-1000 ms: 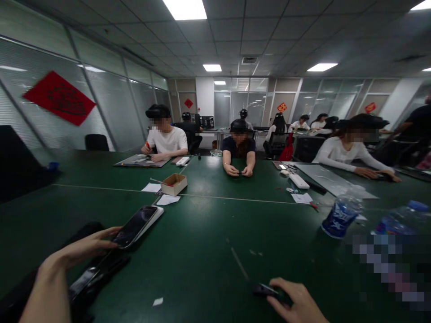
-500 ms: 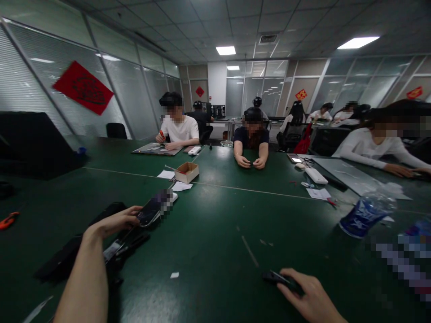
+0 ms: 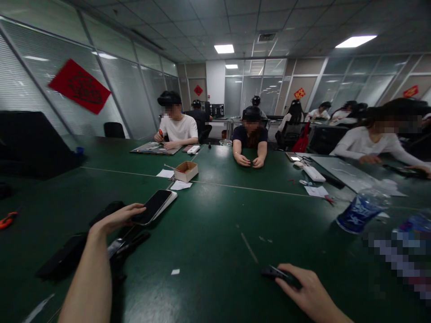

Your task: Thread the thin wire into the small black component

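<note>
At the near left, a smartphone with a dark screen lies partly over a flat white object. My left hand is at the phone's near left edge, fingertips along its top face and the thumb hidden. Below that wrist lie a black pouch-like item and a jumble of dark tools. At the lower right, my right hand closes around a small black tool with a metal strip along its top. Its exact kind is unclear. It is held low over the green table.
A small open box and papers stand at the table's middle seam. A blue-labelled bottle is at right, an orange-handled tool at far left. Other people sit across the table, including a person in a dark shirt.
The phone's screen has gone from lit to dark. My left hand has shifted slightly over the phone's edge. My right hand still holds the black tool in nearly the same place.
</note>
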### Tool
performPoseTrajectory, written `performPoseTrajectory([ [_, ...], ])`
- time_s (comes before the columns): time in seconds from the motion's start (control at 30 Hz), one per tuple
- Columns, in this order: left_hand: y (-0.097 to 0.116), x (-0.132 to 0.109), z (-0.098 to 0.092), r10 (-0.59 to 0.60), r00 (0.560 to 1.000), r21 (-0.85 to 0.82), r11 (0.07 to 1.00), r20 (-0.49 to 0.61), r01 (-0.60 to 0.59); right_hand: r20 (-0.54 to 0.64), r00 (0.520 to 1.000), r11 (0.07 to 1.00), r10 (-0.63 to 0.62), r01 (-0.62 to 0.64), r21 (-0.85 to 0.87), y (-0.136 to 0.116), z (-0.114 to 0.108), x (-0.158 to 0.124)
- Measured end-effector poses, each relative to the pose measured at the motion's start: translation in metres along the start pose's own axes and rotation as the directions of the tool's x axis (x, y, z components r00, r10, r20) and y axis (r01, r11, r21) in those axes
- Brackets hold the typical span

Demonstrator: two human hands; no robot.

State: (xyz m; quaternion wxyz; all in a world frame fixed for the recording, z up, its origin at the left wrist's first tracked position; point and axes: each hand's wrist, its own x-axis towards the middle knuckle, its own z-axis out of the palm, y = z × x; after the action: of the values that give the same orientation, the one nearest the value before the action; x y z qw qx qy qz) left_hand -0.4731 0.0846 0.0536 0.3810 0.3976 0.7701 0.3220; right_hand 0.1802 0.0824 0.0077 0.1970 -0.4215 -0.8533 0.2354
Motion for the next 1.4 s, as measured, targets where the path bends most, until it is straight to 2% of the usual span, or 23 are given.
performPoseTrajectory([
  [0.2, -0.009, 0.011, -0.007, -0.042, 0.997, -0.002, 0.999, 0.059, 0.042, 0.025, 1.000, 0.999, -0.004, 0.003, 0.036, 0.003, 0.001, -0.001],
  [0.37, -0.006, 0.012, -0.004, -0.026, 0.999, 0.031, 0.999, 0.024, 0.025, 0.017, 1.000, 1.000, -0.002, 0.001, 0.024, 0.004, 0.001, -0.001],
  [0.53, -0.005, 0.012, -0.004, -0.034, 0.997, -0.009, 0.999, 0.063, 0.034, 0.038, 0.999, 1.000, 0.015, -0.015, 0.006, 0.002, -0.001, -0.001],
  [1.0, -0.016, 0.025, -0.008, -0.064, 0.997, 0.008, 0.998, 0.054, 0.063, 0.040, 0.999, 0.999, 0.031, -0.032, 0.030, -0.001, -0.002, 0.001],
  [1.13, -0.016, 0.025, -0.006, -0.065, 0.993, -0.050, 0.996, 0.099, 0.070, 0.058, 0.998, 0.999, 0.038, -0.040, 0.035, 0.000, -0.002, 0.002],
  [1.27, -0.013, 0.021, -0.005, -0.054, 0.996, -0.084, 0.995, 0.075, 0.061, 0.073, 0.997, 0.998, 0.039, -0.043, 0.051, 0.002, -0.002, 0.002],
  [1.4, -0.010, 0.018, -0.004, -0.060, 0.992, -0.091, 0.993, 0.113, 0.071, 0.070, 0.997, 0.997, 0.036, -0.041, 0.067, 0.003, -0.001, 0.002],
])
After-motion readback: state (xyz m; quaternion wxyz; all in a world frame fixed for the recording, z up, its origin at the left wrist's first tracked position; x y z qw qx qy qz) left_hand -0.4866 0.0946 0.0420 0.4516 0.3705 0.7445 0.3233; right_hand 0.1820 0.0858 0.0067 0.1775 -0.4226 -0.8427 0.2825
